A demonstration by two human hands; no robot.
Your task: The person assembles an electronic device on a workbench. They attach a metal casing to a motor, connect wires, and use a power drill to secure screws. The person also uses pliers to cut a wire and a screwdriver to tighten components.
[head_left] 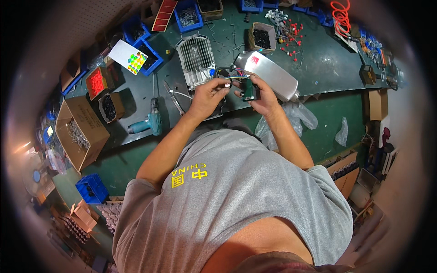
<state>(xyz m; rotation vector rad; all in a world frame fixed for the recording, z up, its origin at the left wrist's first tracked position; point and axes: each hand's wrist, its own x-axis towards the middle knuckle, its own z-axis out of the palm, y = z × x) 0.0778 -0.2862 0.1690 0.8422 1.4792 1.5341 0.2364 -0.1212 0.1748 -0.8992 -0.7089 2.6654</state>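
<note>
Over the bench's front edge, my right hand point(265, 98) holds a green circuit board point(248, 89) upright between thumb and fingers. Thin coloured wires point(237, 73) run from the board's top toward the finned metal housing point(195, 54). My left hand point(209, 96) pinches a small white connector point(227, 85) just left of the board. The finned housing lies behind my left hand, with a blue round part point(212, 72) near its lower corner. Behind my right hand rests a smooth silver cover point(277, 79) with a red label. How the connector meets the wires is hidden by my fingers.
A teal cordless drill point(152, 119) and pliers point(175, 98) lie left of the housing. Blue bins point(189, 16) of screws and a cardboard box point(82, 132) stand around. Bundled wires with red ends point(289, 32) lie at the back; clear plastic bags point(296, 118) hang by the front edge.
</note>
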